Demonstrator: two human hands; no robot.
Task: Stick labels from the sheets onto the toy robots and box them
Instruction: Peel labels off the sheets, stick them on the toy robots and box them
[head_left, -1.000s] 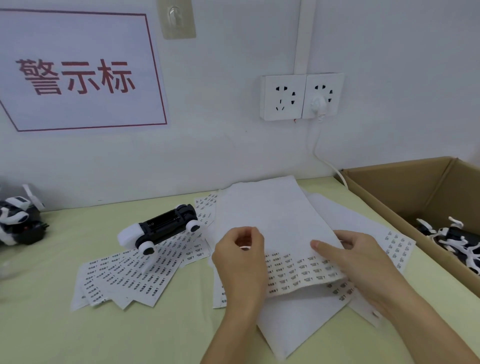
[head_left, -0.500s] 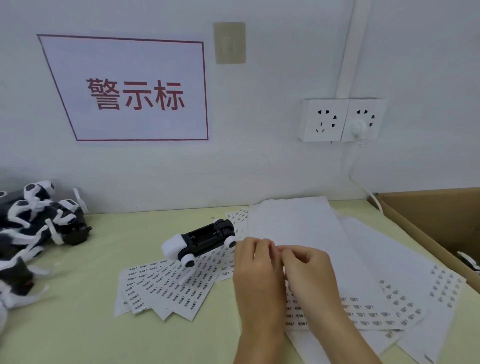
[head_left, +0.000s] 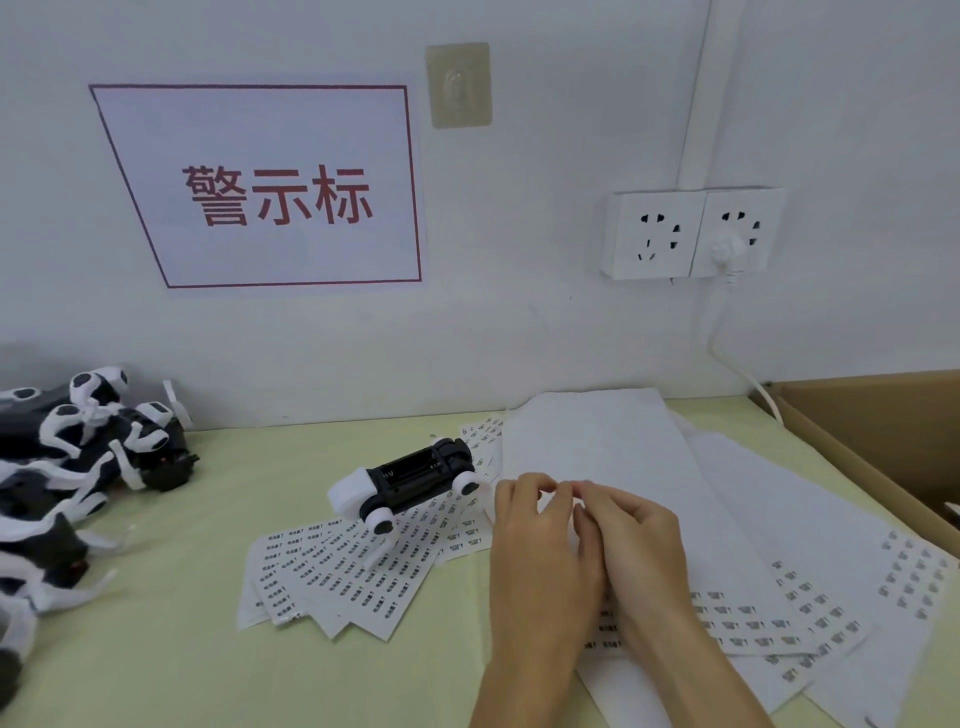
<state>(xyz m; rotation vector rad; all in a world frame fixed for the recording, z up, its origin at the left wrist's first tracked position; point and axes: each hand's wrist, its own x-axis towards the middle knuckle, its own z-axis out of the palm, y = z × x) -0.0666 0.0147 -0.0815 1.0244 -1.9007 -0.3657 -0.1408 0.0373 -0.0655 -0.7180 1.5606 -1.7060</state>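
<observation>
Worktop (head_left: 182, 649) pale green. Left hand (head_left: 535, 551), right hand (head_left: 634, 540) fingertips pinched together over sheets (head_left: 597, 447), robot (head_left: 410, 480) at 10 o'clock. Label unseen; risk: curling, self-sticking.

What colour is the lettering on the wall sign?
Dark red, inside a matching red border on the white sign; the head view shows it clearly.

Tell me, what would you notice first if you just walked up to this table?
Probably the big wall sign with red characters, up on the left. Then the black-and-white toy robot lying on its back on fanned label sheets mid-table, and the heap of toy robots at the left edge. In front, the left hand and right hand meet fingertip to fingertip over more sheets.
</observation>
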